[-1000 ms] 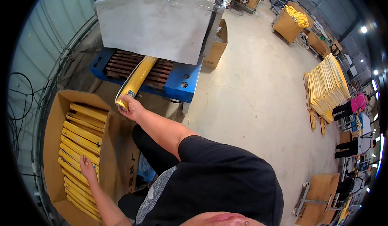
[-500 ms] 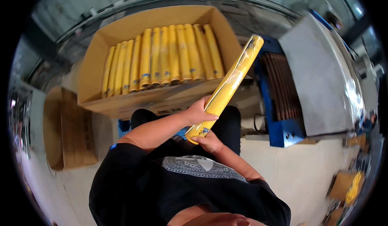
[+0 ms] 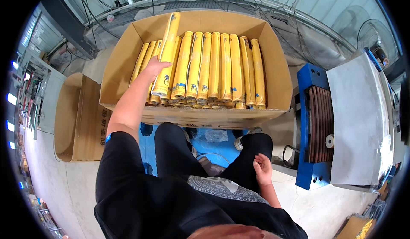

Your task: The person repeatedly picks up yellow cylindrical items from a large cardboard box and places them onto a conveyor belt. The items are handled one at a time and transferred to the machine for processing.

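My left hand [image 3: 157, 69] is closed round the middle of a yellow roll [image 3: 171, 30] wrapped in clear plastic. This roll slants over the left part of a large cardboard box [image 3: 205, 116], its top end higher than its neighbours. Inside the box, similar yellow rolls [image 3: 214, 68] lean side by side in a row, with the ends of more rolls showing beneath them. Down by my right thigh, my right hand [image 3: 263, 169] holds nothing, its fingers loosely bent and apart.
To the right stands a blue-framed machine [image 3: 314, 179] with dark rollers and a grey-white cover [image 3: 358, 123]. A smaller open cardboard box [image 3: 89, 123] is at the left. Cables [image 3: 294, 38] hang along the far wall, and a blue mat [image 3: 226, 147] lies under my feet.
The yellow roll has gone from in front of my body to the left part of the box, carried in my left hand. My right hand has let go and dropped to my right side.
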Demonstrator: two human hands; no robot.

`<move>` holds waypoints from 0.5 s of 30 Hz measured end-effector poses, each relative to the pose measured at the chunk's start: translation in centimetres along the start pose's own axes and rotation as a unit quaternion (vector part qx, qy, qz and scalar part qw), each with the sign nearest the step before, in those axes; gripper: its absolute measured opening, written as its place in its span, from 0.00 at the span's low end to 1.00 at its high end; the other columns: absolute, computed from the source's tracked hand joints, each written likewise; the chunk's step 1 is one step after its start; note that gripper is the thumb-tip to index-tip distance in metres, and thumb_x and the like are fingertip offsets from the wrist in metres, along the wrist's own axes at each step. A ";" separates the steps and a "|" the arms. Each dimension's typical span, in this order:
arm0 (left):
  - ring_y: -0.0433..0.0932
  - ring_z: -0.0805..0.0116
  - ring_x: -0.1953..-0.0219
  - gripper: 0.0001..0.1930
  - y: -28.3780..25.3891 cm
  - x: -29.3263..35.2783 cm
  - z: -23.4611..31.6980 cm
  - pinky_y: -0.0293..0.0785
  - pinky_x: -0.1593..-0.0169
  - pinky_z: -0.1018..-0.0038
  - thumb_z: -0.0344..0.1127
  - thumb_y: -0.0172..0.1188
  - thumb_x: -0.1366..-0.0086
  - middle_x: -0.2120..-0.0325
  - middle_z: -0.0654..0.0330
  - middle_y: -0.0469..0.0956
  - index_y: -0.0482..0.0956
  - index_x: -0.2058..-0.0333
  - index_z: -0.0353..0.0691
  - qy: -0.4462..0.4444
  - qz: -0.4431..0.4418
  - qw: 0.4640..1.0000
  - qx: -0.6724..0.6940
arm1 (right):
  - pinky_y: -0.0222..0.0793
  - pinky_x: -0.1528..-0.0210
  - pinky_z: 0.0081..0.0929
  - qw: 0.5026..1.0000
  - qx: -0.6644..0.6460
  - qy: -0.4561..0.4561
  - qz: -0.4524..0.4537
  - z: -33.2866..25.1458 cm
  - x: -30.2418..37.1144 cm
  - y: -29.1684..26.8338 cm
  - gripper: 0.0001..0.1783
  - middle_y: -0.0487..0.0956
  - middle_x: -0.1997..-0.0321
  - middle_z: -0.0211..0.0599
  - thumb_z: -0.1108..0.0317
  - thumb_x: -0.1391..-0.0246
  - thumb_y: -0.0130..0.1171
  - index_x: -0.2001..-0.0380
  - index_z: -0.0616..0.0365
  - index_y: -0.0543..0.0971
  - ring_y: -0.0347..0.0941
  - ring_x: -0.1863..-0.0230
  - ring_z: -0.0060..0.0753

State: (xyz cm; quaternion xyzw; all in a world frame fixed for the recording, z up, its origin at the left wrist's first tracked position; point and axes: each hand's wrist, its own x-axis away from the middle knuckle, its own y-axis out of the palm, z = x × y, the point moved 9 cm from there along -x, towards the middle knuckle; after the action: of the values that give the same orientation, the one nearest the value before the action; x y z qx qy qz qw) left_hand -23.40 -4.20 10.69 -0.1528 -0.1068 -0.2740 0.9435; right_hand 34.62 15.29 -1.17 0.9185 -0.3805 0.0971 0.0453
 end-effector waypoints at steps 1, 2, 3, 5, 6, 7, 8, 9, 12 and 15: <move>0.79 0.61 0.66 0.23 -0.5 -2.0 -1.5 0.77 0.63 0.67 0.28 0.65 0.48 0.64 0.48 0.78 0.70 0.54 0.26 -0.011 0.007 1.000 0.002 | 0.68 0.50 0.23 1.000 -0.008 -0.001 0.018 0.6 -0.1 -0.4 0.23 0.74 0.53 0.38 0.77 0.49 0.59 0.49 0.62 0.68 0.71 0.55 0.26; 0.79 0.60 0.66 0.25 -1.0 -3.7 -3.3 0.78 0.64 0.67 0.28 0.66 0.49 0.63 0.47 0.77 0.69 0.54 0.25 -0.028 0.023 0.999 0.010 | 0.68 0.50 0.22 0.999 -0.015 -0.002 0.035 0.7 -0.3 -0.5 0.22 0.75 0.54 0.38 0.77 0.48 0.59 0.50 0.63 0.69 0.72 0.56 0.26; 0.79 0.59 0.65 0.26 -1.4 -5.4 -5.0 0.78 0.64 0.66 0.28 0.67 0.50 0.62 0.46 0.77 0.68 0.53 0.24 -0.044 0.039 0.998 0.017 | 0.70 0.55 0.20 0.999 -0.009 -0.016 0.049 0.4 -0.5 -0.6 0.19 0.76 0.57 0.36 0.77 0.48 0.58 0.52 0.62 0.70 0.73 0.59 0.24; 0.79 0.57 0.62 0.28 -2.1 -8.3 -8.0 0.78 0.62 0.66 0.28 0.68 0.51 0.60 0.44 0.76 0.67 0.53 0.24 -0.063 0.084 0.994 0.006 | 0.70 0.59 0.19 0.996 -0.042 0.036 0.064 0.3 -1.0 -0.9 0.18 0.76 0.57 0.37 0.77 0.47 0.57 0.51 0.62 0.70 0.73 0.61 0.23; 0.78 0.58 0.61 0.28 -2.2 -9.4 -9.1 0.77 0.59 0.66 0.28 0.68 0.51 0.59 0.45 0.76 0.67 0.52 0.24 -0.058 0.089 0.994 -0.013 | 0.70 0.61 0.18 0.994 -0.058 0.061 0.071 0.2 -1.3 -1.0 0.18 0.76 0.57 0.37 0.77 0.47 0.56 0.51 0.61 0.70 0.73 0.61 0.23; 0.78 0.58 0.59 0.29 -1.7 -10.6 -10.2 0.76 0.57 0.66 0.28 0.68 0.51 0.59 0.45 0.76 0.67 0.52 0.24 -0.054 0.091 0.994 -0.029 | 0.70 0.66 0.17 0.991 -0.070 0.070 0.094 -0.1 -1.5 -1.3 0.17 0.77 0.58 0.39 0.76 0.46 0.55 0.52 0.60 0.70 0.74 0.65 0.23; 0.77 0.58 0.58 0.29 -0.5 -10.8 -9.6 0.76 0.55 0.67 0.28 0.68 0.52 0.58 0.45 0.76 0.67 0.51 0.25 -0.049 0.088 0.994 -0.047 | 0.70 0.67 0.16 0.986 -0.083 0.090 0.113 0.2 -1.4 -1.6 0.16 0.77 0.58 0.39 0.76 0.45 0.54 0.52 0.60 0.70 0.74 0.66 0.24; 0.76 0.58 0.55 0.30 1.1 -10.7 -9.2 0.72 0.49 0.68 0.27 0.68 0.52 0.56 0.46 0.76 0.67 0.50 0.27 -0.053 0.071 0.995 -0.052 | 0.70 0.67 0.16 0.980 -0.097 0.110 0.133 0.5 -1.3 -1.9 0.15 0.77 0.58 0.39 0.75 0.45 0.54 0.53 0.60 0.70 0.74 0.67 0.24; 0.76 0.58 0.53 0.34 1.0 -12.9 -15.1 0.70 0.47 0.69 0.27 0.68 0.52 0.54 0.46 0.75 0.64 0.46 0.28 -0.108 0.084 0.984 -0.116 | 0.69 0.70 0.15 0.973 -0.109 0.136 0.150 0.5 -2.3 -1.8 0.14 0.78 0.59 0.39 0.75 0.45 0.53 0.54 0.59 0.71 0.74 0.70 0.24; 0.71 0.55 0.46 0.45 -1.1 -16.2 -20.9 0.68 0.43 0.69 0.29 0.69 0.53 0.48 0.42 0.69 0.52 0.39 0.27 -0.148 0.073 0.963 -0.212 | 0.69 0.70 0.15 0.977 -0.091 0.134 0.139 -0.2 -3.6 -1.2 0.14 0.78 0.59 0.39 0.75 0.45 0.53 0.54 0.59 0.71 0.74 0.70 0.23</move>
State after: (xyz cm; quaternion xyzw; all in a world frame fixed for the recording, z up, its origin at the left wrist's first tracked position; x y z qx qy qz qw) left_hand -34.99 -4.51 -13.16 -0.3957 -0.1730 -0.1949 0.8806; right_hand 32.92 18.65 -1.75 0.8274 -0.5019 0.1897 0.1655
